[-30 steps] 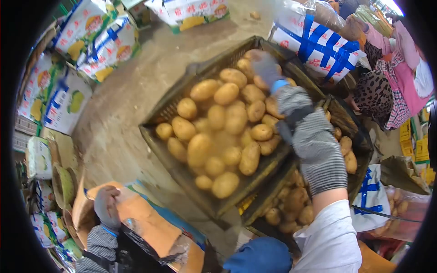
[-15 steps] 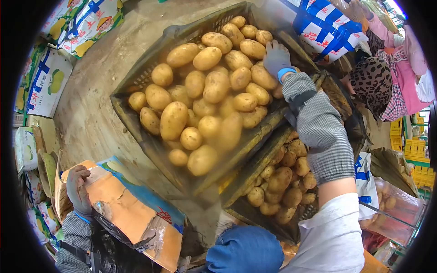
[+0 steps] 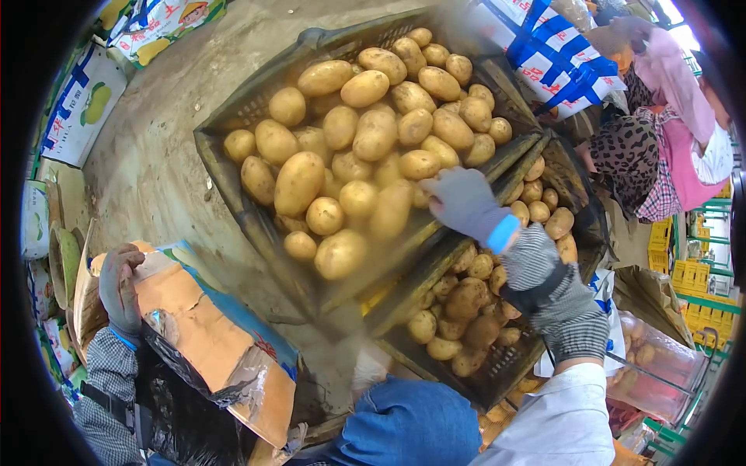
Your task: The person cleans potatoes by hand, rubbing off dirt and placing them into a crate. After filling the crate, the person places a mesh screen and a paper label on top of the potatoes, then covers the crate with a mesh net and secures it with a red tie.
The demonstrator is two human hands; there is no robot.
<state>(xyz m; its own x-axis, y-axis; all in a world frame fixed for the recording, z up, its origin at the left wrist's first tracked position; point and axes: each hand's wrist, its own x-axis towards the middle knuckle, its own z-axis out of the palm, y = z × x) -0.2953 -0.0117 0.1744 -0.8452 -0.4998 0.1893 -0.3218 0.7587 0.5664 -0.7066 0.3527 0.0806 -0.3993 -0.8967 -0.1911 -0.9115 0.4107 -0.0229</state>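
Hands: your gloved right hand (image 3: 465,203) lies loosely open on potatoes (image 3: 365,147) at the upper crate (image 3: 233,182)'s near edge; your left hand (image 3: 120,283) grips the cardboard box (image 3: 210,342)'s flap.
Edges: upper crate rests tilted over the lower crate (image 3: 505,365).
Room: bare concrete floor (image 3: 155,155) lies left of the crates; a person (image 3: 660,147) crouches close right.

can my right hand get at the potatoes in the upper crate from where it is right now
Probably yes. The right hand is gloved and sits over the near edge of the upper crate, right beside the potatoes. They lie heaped and uncovered, with nothing between them and the hand.
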